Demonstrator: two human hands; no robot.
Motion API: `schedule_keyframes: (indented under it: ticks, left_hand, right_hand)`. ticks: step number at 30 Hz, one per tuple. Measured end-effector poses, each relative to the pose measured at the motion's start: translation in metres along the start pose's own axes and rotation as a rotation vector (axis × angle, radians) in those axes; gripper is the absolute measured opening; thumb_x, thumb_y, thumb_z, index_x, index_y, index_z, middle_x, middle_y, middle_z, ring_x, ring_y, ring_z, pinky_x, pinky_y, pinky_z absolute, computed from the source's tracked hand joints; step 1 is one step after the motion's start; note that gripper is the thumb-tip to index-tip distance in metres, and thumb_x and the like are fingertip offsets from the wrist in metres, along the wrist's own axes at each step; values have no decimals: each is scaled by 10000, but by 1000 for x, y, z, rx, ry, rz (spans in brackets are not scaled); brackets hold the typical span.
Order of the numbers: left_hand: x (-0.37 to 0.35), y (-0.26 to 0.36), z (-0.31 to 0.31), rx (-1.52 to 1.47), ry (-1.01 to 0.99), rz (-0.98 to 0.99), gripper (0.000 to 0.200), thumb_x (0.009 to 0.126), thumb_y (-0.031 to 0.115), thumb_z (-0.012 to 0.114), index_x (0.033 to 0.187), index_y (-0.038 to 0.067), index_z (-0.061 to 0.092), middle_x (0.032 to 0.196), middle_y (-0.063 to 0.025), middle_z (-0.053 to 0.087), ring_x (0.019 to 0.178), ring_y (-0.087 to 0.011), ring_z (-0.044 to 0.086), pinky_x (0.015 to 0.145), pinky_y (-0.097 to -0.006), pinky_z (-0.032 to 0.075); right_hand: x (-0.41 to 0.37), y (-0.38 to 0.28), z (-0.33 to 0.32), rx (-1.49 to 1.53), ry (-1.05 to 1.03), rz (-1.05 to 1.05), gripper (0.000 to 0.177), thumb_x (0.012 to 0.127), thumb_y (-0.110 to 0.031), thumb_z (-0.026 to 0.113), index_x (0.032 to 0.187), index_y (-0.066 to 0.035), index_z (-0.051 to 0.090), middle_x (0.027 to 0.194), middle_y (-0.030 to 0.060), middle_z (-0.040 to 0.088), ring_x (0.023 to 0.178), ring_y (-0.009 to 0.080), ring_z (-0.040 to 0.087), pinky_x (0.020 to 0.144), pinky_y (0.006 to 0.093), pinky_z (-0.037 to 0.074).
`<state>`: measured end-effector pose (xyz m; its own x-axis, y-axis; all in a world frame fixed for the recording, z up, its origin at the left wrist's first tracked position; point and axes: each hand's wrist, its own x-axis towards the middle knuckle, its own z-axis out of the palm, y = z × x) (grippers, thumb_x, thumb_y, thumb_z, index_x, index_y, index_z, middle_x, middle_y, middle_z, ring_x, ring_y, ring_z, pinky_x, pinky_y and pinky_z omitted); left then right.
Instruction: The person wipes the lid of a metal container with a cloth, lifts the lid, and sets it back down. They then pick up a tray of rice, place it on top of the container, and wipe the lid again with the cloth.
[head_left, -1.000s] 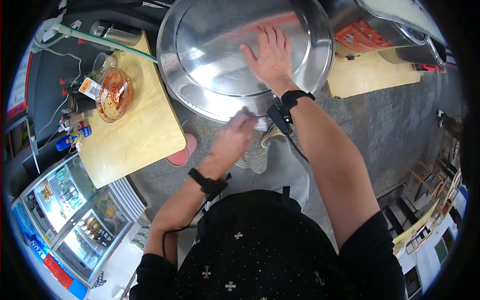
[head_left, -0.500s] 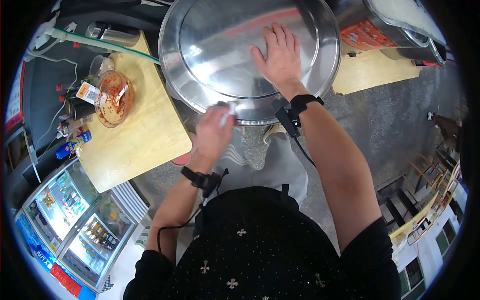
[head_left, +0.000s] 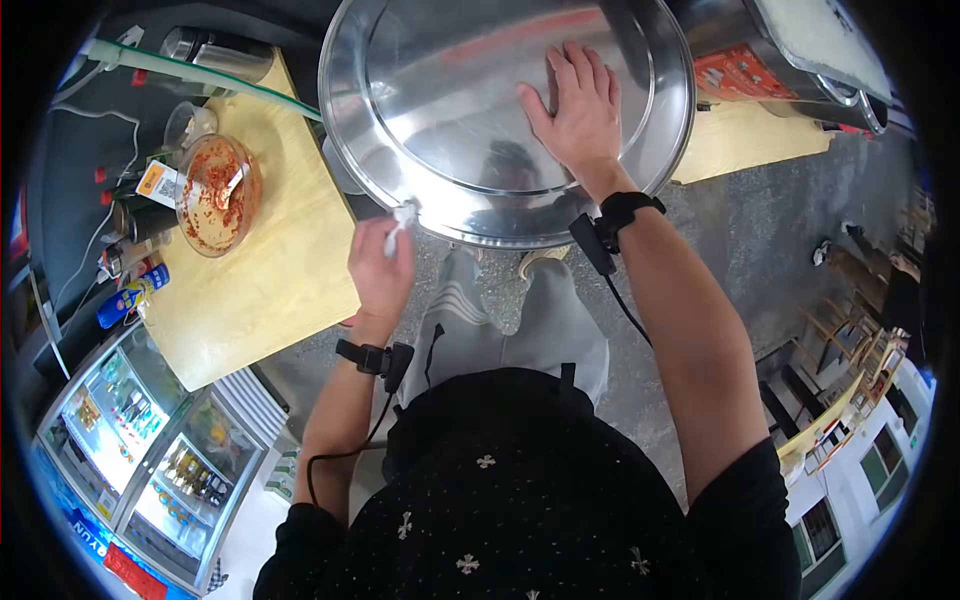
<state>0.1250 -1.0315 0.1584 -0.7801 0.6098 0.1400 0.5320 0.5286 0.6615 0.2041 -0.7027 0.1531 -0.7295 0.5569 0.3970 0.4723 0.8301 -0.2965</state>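
A large round stainless-steel lid or tray (head_left: 470,130) fills the top middle of the head view, with a raised ring and a shiny rim. My right hand (head_left: 583,115) lies flat on its upper right part, fingers stretched out. By the lower left rim, my left hand (head_left: 382,268) is closed around a crumpled white tissue or cloth (head_left: 402,226). The upper end of the white piece meets the rim. What supports the round metal piece is hidden beneath it.
On the wooden table (head_left: 270,290) at left stands a clear bowl (head_left: 218,195) with red, sauce-like residue, beside bottles and a blue can (head_left: 133,296). A glass-door fridge (head_left: 150,450) is below. At upper right stands a metal container (head_left: 745,75); a person (head_left: 880,280) is at far right.
My left hand has moved left along the rim with the white piece. My right hand stays flat on the metal, slightly farther right in view.
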Motion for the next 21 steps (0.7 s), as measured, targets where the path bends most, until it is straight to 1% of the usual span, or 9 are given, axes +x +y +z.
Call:
schedule_keyframes:
  ticks: [1, 4, 6, 12, 14, 16, 18, 19, 21]
  left_hand:
    - [-2, 4, 3, -8, 3, -1, 104, 905, 56, 756, 996, 70, 709, 1013, -115, 702, 914, -350, 697, 782, -457, 598]
    - [-21, 37, 18, -59, -179, 302, 221, 864, 36, 791, 1077, 42, 731, 1030, -104, 704, 928, -329, 708, 787, -436, 584]
    - [-29, 60, 37, -208, -209, 260, 264, 861, 41, 788, 1121, 68, 751, 1062, -84, 708, 947, -325, 712, 814, -432, 599]
    - [-16, 100, 64, -264, -299, 298, 206, 905, 113, 756, 1106, 73, 739, 1047, -86, 684, 963, -324, 704, 801, -459, 600]
    - [-7, 79, 46, -214, -330, 226, 151, 920, 124, 760, 1056, 66, 728, 1014, -111, 686, 940, -351, 703, 794, -458, 598]
    - [8, 51, 21, -161, -196, 76, 121, 937, 124, 760, 996, 33, 705, 972, -154, 685, 912, -378, 702, 794, -464, 583]
    - [25, 15, 8, -51, -37, 29, 153, 963, 116, 779, 988, -20, 712, 937, -151, 706, 842, -280, 704, 778, -379, 559]
    - [30, 9, 4, -54, -44, 43, 153, 963, 116, 779, 988, -20, 712, 937, -151, 706, 842, -280, 704, 778, -379, 559]
    - [42, 7, 7, -160, 6, -146, 220, 952, 158, 794, 975, -37, 695, 968, -202, 693, 896, -372, 693, 814, -439, 550]
  right_hand:
    - [1, 1, -1, 3, 1, 0, 586, 958, -457, 710, 1385, -70, 605, 1536, 160, 554, 1447, 393, 461, 1236, 564, 319]
    - [0, 4, 1, -17, -39, 16, 646, 982, -521, 690, 1449, -82, 603, 1559, 168, 556, 1493, 395, 443, 1258, 545, 296]
    - [0, 4, 2, -8, -44, 18, 650, 981, -524, 691, 1449, -81, 602, 1564, 168, 554, 1496, 396, 441, 1258, 544, 295]
    - [0, 4, 3, -5, -32, 9, 651, 978, -521, 699, 1445, -77, 605, 1563, 168, 556, 1494, 396, 445, 1252, 545, 305]
    - [-1, 6, 2, 3, -16, 20, 645, 975, -514, 703, 1439, -75, 609, 1556, 170, 561, 1487, 398, 450, 1249, 546, 310]
    - [-1, 8, 2, 23, -8, -17, 640, 966, -496, 695, 1419, -52, 615, 1545, 174, 556, 1457, 391, 457, 1255, 552, 301]
    - [0, 9, 2, 14, 12, -14, 641, 967, -495, 695, 1414, -41, 619, 1534, 178, 564, 1455, 394, 460, 1256, 552, 302]
    - [-2, 8, 1, 9, 16, -21, 643, 968, -493, 696, 1408, -30, 623, 1523, 181, 572, 1453, 397, 464, 1256, 552, 302]
    - [-3, 10, 1, 39, 47, -12, 620, 962, -470, 709, 1386, -25, 635, 1497, 187, 590, 1436, 406, 480, 1244, 555, 323]
